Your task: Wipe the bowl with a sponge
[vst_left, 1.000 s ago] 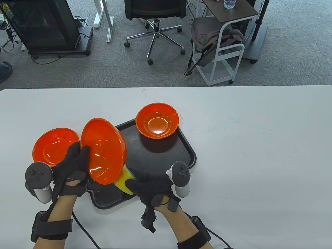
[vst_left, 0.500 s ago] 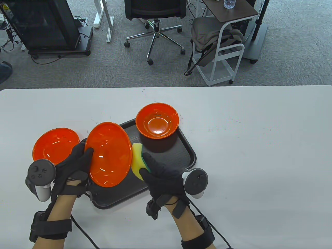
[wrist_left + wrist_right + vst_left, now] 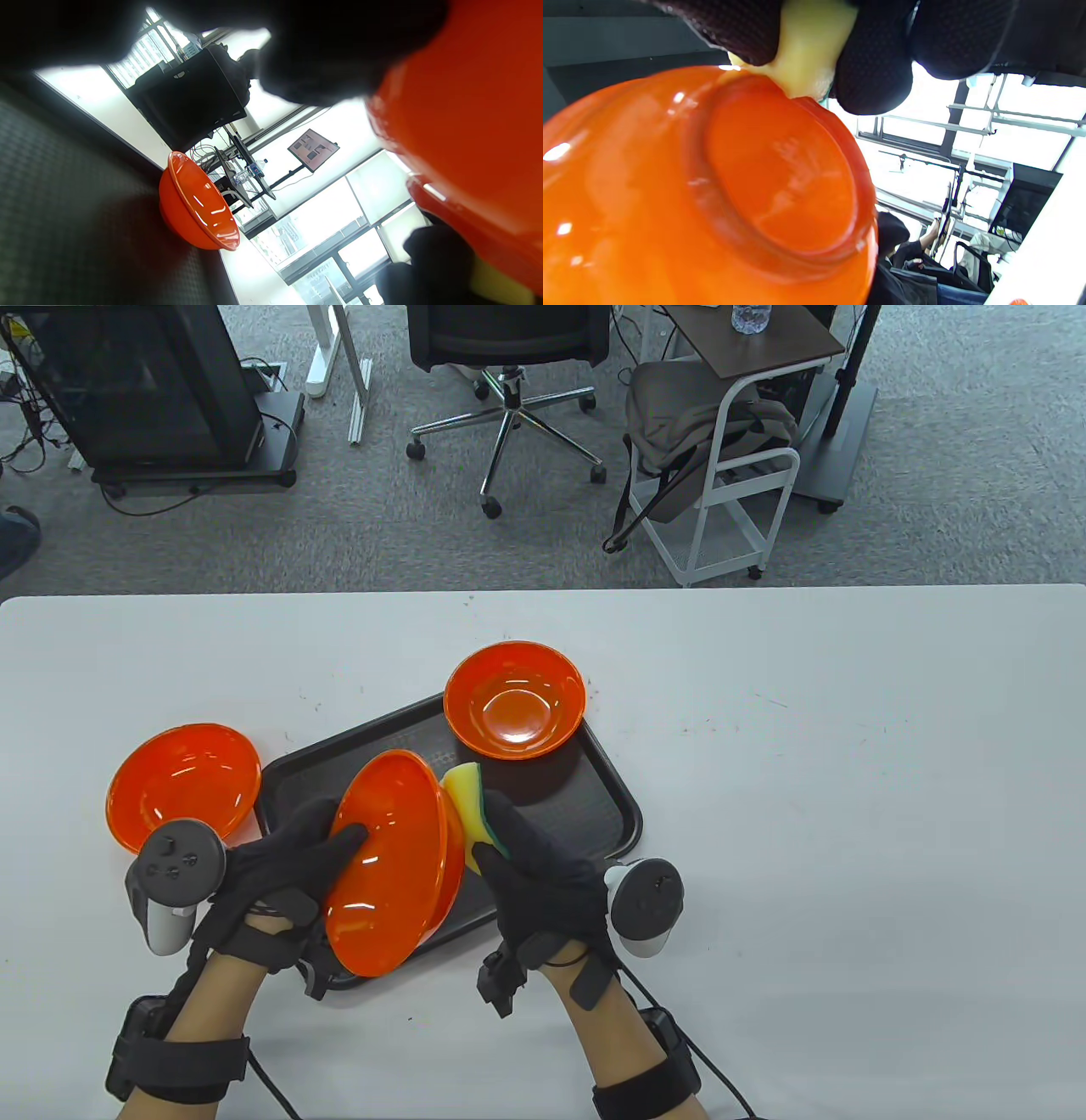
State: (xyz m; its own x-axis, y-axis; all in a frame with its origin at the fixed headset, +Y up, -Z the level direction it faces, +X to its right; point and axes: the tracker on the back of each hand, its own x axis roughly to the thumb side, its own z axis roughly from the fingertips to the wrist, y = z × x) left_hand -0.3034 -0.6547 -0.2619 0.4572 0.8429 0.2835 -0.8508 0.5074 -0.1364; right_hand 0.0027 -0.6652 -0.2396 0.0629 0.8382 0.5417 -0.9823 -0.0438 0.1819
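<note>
My left hand [image 3: 293, 857] grips an orange bowl [image 3: 390, 861] by its rim, thumb inside, and holds it tilted on edge over the black tray [image 3: 585, 797]. My right hand [image 3: 530, 861] pinches a yellow and green sponge [image 3: 471, 806] and presses it against the bowl's outer side. In the right wrist view the sponge [image 3: 808, 51] touches the bowl's underside [image 3: 755, 182] near the foot ring, between my fingers [image 3: 874, 59]. The left wrist view shows the held bowl [image 3: 466, 127] close up at the right.
A second orange bowl [image 3: 515, 700] stands upright at the tray's far corner, also seen in the left wrist view [image 3: 197, 209]. A third orange bowl [image 3: 182, 785] sits on the white table [image 3: 848, 814] left of the tray.
The left hand has carried the bowl to the right and tipped it more on edge. The right hand brought the sponge up from under the bowl to its right outer side.
</note>
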